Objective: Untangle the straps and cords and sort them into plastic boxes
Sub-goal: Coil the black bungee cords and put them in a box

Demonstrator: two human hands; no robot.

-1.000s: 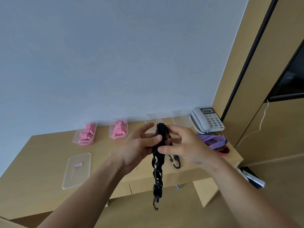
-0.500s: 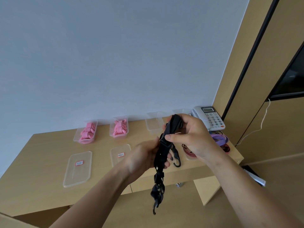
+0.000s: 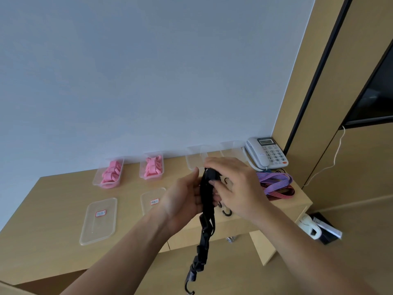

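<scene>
Between both hands (image 3: 212, 194), black strap (image 3: 205, 235) vertical.

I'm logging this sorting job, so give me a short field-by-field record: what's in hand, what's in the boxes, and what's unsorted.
in hand: black cord, hook dangling at its lower end
left hand: grips the cord partway down
right hand: pinches the bunched top end
filled: first box and second box, both holding pink straps
empty: third box, fourth box
lids: left lid, right lid, flat on the table
unsorted: purple cord and red cord, beside the telephone
</scene>
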